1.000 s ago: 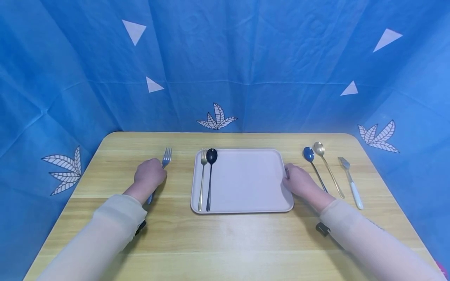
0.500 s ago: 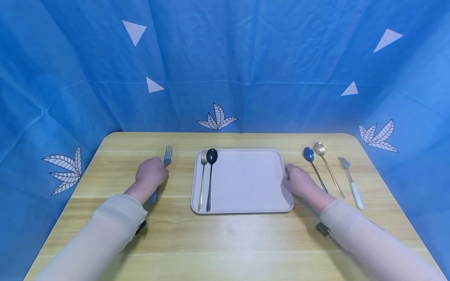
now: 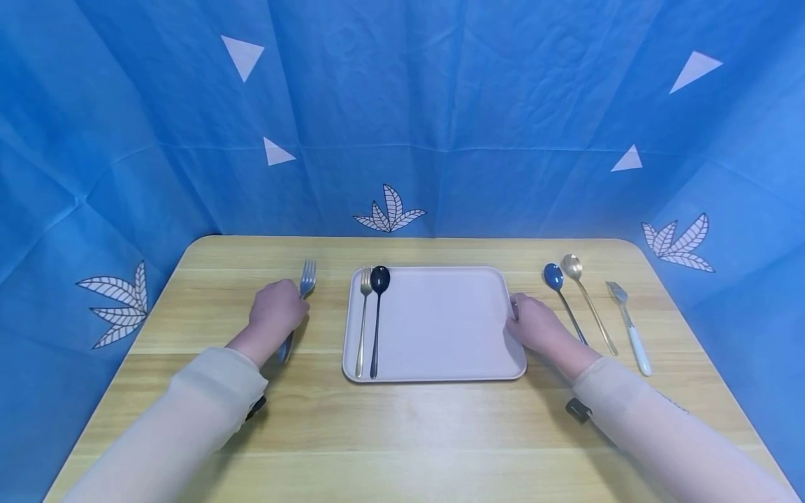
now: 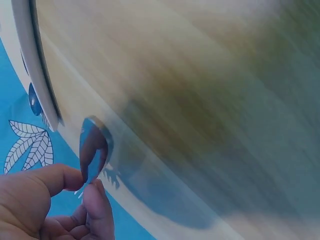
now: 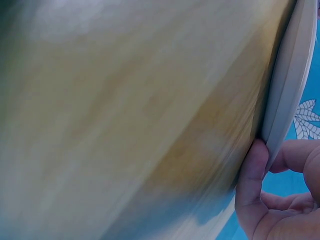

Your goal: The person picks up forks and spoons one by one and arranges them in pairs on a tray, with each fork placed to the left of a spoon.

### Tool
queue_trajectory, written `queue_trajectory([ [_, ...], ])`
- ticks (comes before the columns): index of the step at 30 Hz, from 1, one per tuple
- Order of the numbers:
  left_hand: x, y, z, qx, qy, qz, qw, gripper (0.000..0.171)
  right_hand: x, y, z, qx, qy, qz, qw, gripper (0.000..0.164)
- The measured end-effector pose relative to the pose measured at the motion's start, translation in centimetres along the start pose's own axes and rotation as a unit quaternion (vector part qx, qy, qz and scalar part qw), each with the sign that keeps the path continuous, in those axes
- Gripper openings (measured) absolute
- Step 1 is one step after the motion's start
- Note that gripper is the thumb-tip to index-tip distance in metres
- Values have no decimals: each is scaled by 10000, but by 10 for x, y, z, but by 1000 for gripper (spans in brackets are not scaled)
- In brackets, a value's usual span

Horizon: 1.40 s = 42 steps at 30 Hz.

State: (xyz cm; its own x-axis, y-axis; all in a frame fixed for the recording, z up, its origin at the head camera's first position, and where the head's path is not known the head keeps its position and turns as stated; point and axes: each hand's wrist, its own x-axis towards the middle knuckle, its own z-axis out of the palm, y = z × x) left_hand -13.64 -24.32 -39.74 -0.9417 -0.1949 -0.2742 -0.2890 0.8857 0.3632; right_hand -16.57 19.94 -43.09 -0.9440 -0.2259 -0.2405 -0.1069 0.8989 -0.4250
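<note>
My left hand [image 3: 277, 311] pinches a silver fork [image 3: 308, 276] between thumb and finger, left of the tray. Its tines point to the far side of the table. In the left wrist view the shiny handle end of the fork [image 4: 96, 142] rises over the tabletop, and its shadow falls beside it. My right hand [image 3: 537, 323] holds the right rim of the pale pinkish tray [image 3: 449, 328]; in the right wrist view, thumb and finger pinch the tray edge [image 5: 287, 90]. A gold fork [image 3: 363, 321] and a black spoon [image 3: 377, 307] lie side by side along the tray's left side.
Right of the tray lie a dark blue spoon [image 3: 554, 278], a gold spoon [image 3: 574, 267] and a fork with a pale blue handle [image 3: 638, 349]. Beneath everything is a wooden table [image 3: 415, 440]. A blue curtain [image 3: 402, 91] hangs behind the table's far edge.
My left hand has moved slightly to the right with the silver fork, nearer the tray. The right hand and the tray stay in place.
</note>
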Motion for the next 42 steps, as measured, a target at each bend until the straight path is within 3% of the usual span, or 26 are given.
queue_trajectory([
  [13,-3,14,-4,-205,90,166,9996,21,1,1,-3,45,-7,-40,10000,54],
  [23,-7,24,-2,-337,164,363,9986,26,1,1,-3,19,-20,-18,10000,53],
  [42,-11,51,5,-657,217,445,9966,26,3,3,-3,-12,-43,-87,10000,51],
])
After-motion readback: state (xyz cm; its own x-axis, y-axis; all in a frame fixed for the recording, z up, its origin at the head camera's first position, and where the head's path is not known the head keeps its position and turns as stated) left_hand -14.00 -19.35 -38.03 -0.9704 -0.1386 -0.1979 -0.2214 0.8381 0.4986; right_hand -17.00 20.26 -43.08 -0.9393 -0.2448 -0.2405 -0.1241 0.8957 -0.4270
